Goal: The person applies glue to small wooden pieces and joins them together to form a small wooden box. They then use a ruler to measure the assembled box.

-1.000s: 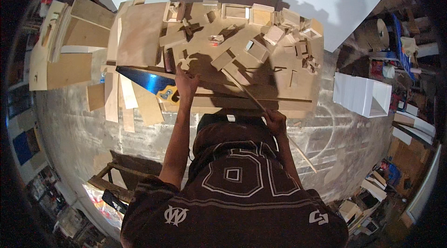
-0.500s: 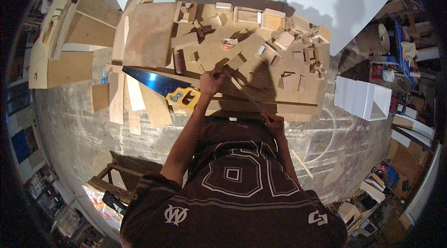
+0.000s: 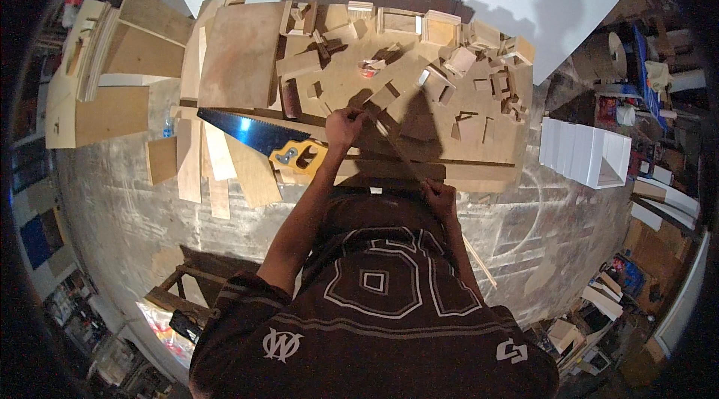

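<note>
A thin wooden strip (image 3: 403, 156) slants between my two hands over the near edge of the workbench (image 3: 344, 92). My left hand (image 3: 345, 128) is closed at its far end, fingertips pinched together. The near part passes into my right hand (image 3: 440, 197), which is closed around it close to my body. Past my right forearm a pale thin length of wood (image 3: 481, 263) shows; whether it is the same strip I cannot tell. Left of my left wrist lies a handsaw (image 3: 258, 140) with a yellow handle, its blade pointing left.
Small wooden blocks and box pieces (image 3: 442, 29) crowd the bench's far and right sides. A plywood panel (image 3: 243, 54) lies at the left, with loose boards (image 3: 247, 168) sticking out below. Plywood box parts (image 3: 112, 110) stand farther left; a white box (image 3: 580, 152) stands right.
My left hand has shifted slightly right and nearer at the strip's far end. The pale end past my right forearm has moved a little left. My right hand stays almost in place.
</note>
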{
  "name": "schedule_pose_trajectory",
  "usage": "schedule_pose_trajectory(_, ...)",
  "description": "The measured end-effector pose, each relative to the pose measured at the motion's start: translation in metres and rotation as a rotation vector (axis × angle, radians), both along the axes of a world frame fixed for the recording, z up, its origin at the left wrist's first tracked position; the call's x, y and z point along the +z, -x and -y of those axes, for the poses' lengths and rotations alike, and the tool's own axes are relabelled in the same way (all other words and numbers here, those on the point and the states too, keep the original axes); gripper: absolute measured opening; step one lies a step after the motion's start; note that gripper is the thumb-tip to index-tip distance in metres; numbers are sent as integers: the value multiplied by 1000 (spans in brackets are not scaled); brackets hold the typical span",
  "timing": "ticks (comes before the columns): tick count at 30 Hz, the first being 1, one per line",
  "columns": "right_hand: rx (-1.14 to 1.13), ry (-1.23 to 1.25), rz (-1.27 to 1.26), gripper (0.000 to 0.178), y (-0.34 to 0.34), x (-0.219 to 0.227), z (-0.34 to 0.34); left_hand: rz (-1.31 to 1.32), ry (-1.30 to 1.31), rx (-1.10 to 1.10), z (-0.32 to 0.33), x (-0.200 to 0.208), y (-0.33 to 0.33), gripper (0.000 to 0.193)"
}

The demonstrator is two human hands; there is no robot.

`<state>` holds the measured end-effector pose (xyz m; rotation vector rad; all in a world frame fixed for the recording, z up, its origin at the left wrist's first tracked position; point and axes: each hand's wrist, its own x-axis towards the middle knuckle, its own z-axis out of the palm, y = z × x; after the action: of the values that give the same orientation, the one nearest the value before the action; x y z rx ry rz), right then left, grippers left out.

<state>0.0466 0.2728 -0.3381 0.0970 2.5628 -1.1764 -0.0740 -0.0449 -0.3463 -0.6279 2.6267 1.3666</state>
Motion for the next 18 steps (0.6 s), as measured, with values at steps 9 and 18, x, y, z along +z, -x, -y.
schedule_pose_trajectory(9,50,-14,-9,21,-2,-18,-6,-3,28,50,-3,-3,0,27)
schedule_pose_trajectory(18,1,36,9,22,2,-6,6,-8,32,69,-2,-6,0,28)
